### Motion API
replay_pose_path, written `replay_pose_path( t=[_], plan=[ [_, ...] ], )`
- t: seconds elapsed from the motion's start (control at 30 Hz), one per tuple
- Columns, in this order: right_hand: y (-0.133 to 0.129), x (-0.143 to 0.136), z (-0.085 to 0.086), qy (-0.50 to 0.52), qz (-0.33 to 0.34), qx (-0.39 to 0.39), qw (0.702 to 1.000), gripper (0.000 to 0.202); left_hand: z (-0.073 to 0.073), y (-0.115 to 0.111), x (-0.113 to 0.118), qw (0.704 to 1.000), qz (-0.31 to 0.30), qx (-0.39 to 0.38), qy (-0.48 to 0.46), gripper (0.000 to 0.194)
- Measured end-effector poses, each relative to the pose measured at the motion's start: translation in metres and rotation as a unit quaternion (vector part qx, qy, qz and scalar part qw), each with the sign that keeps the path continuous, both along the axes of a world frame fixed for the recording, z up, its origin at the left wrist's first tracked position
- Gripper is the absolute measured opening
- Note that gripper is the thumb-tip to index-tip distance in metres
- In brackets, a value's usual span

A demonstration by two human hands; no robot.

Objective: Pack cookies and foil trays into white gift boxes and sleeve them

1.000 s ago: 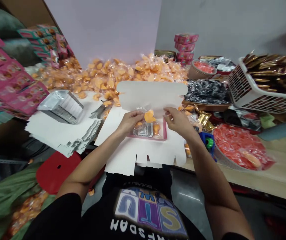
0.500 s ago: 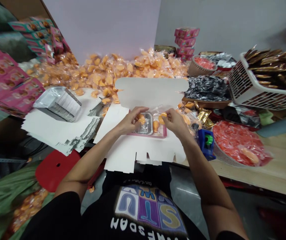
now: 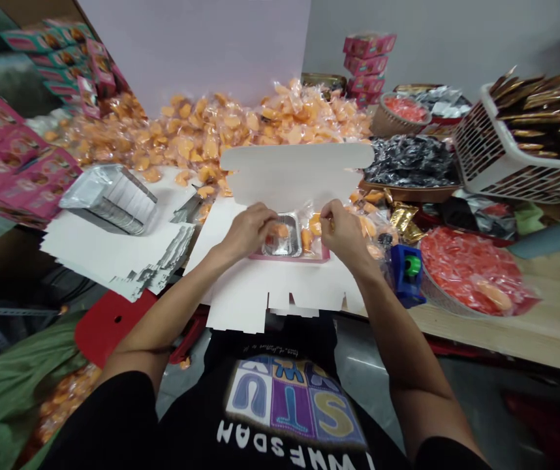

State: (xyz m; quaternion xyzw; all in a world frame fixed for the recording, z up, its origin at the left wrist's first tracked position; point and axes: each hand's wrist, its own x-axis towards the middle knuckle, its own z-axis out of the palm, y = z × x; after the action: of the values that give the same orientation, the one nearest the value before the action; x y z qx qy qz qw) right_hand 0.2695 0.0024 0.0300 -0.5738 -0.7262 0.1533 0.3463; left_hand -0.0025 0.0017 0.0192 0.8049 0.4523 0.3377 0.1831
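One pink box [image 3: 304, 259], one silver tray [image 3: 290, 244] inside, sits near the table's [image 3: 557, 307] front edge. The left hand [image 3: 247, 230] and right hand [image 3: 342, 234] curl at its ends; I can't tell if the fingers grip.

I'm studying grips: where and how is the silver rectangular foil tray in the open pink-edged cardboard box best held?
Probably by opposite sides of its raised rim, from above: the foil tray lies open-side up within the cardboard box, whose walls likely hinder a sideways approach.
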Motion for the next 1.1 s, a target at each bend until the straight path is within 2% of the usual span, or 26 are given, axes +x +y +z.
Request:
replay_pose_path(
  t=[0.07,0.13,0.2,0.27,0.33,0.4,0.53,0.63,0.73,0.83,0.9,1.0,1.1],
  plan=[
    [-0.002,-0.002,0.003,0.021,0.004,0.003,1.0,0.013,0.0,0.0,0.006,0.995,-0.074,-0.028,0.058,0.021],
    [-0.002,-0.001,0.004,0.024,0.015,-0.003,1.0,0.019,-0.002,0.002,0.013,0.989,-0.099,-0.046,0.095,0.017],
    [0.0,0.002,-0.001,0.006,0.028,-0.013,0.999,0.024,-0.003,0.005,0.016,0.995,-0.048,-0.044,0.075,0.021],
    [0.001,0.004,-0.008,-0.014,0.032,-0.02,0.999,0.025,-0.003,0.008,0.017,0.999,0.029,-0.025,0.0,0.026],
    [0.002,0.003,-0.015,-0.023,0.029,-0.016,0.999,0.025,-0.002,0.009,0.017,0.996,0.06,-0.004,-0.069,0.025],
    [0.002,-0.004,-0.018,-0.033,0.015,-0.013,0.999,0.029,-0.003,0.007,0.018,0.996,0.032,0.003,-0.083,0.023],
    [-0.004,-0.028,-0.012,-0.125,-0.023,-0.065,0.99,0.04,-0.009,0.0,0.018,0.997,-0.07,-0.023,-0.021,0.021],
    [-0.009,-0.043,-0.005,-0.239,-0.007,-0.067,0.969,0.038,-0.015,0.003,0.012,0.996,-0.076,-0.047,0.023,0.021],
    [-0.015,-0.043,0.007,-0.289,0.019,-0.069,0.955,0.036,-0.02,0.01,0.006,0.994,-0.077,-0.048,0.059,0.021],
    [-0.01,-0.017,0.023,-0.258,0.008,-0.084,0.963,0.037,-0.021,0.015,0.003,0.996,-0.06,-0.043,0.059,0.019],
    [0.007,0.015,0.034,-0.222,-0.055,-0.107,0.968,0.036,-0.02,0.017,0.001,0.997,-0.048,-0.048,0.041,0.018],
    [0.044,0.073,0.046,-0.196,-0.167,-0.135,0.957,0.031,-0.019,0.018,0.002,0.996,-0.063,-0.064,0.015,0.018],
    [0.076,0.119,0.042,-0.174,-0.247,-0.145,0.942,0.026,-0.02,0.016,0.004,0.995,-0.074,-0.059,0.016,0.017]
  ],
)
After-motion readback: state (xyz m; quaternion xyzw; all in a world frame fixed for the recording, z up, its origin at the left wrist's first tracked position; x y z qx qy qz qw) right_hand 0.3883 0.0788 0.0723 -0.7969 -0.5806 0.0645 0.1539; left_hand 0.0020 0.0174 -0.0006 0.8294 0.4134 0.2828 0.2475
